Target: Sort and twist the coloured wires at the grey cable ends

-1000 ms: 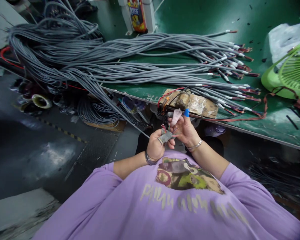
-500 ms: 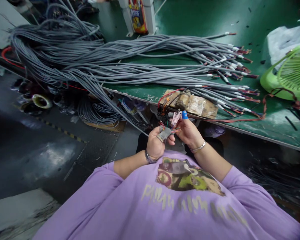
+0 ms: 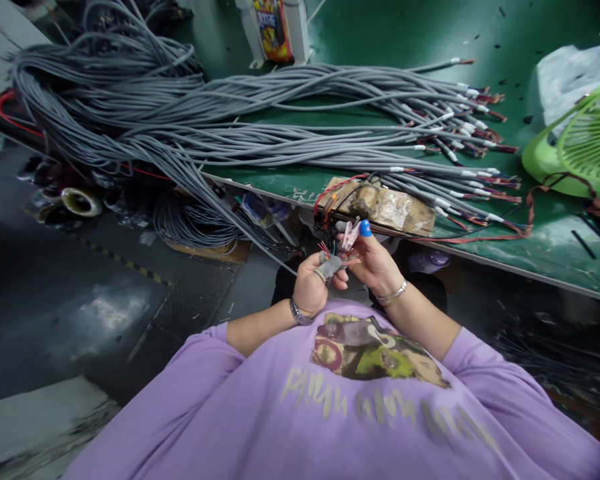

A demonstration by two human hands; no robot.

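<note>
My left hand point(image 3: 311, 288) is closed around the end of a grey cable point(image 3: 329, 268), whose thin coloured wires point(image 3: 327, 251) fan out above the fist. My right hand point(image 3: 374, 262), with a blue cap on one fingertip point(image 3: 365, 228), pinches a small pink tool point(image 3: 350, 235) right beside those wires. Both hands sit close together below the front edge of the green table point(image 3: 555, 253), above my purple shirt.
A thick bundle of grey cables point(image 3: 280, 127) lies across the table, their stripped ends point(image 3: 475, 153) at the right. A taped brown block with wires point(image 3: 385, 205) sits at the table edge. A green fan point(image 3: 585, 143) stands far right. Tape rolls point(image 3: 80, 200) and cable coils lie below left.
My right hand has shifted slightly left and down, bringing the pink tool closer to the coloured wires. The left hand has kept its grip on the cable end.
</note>
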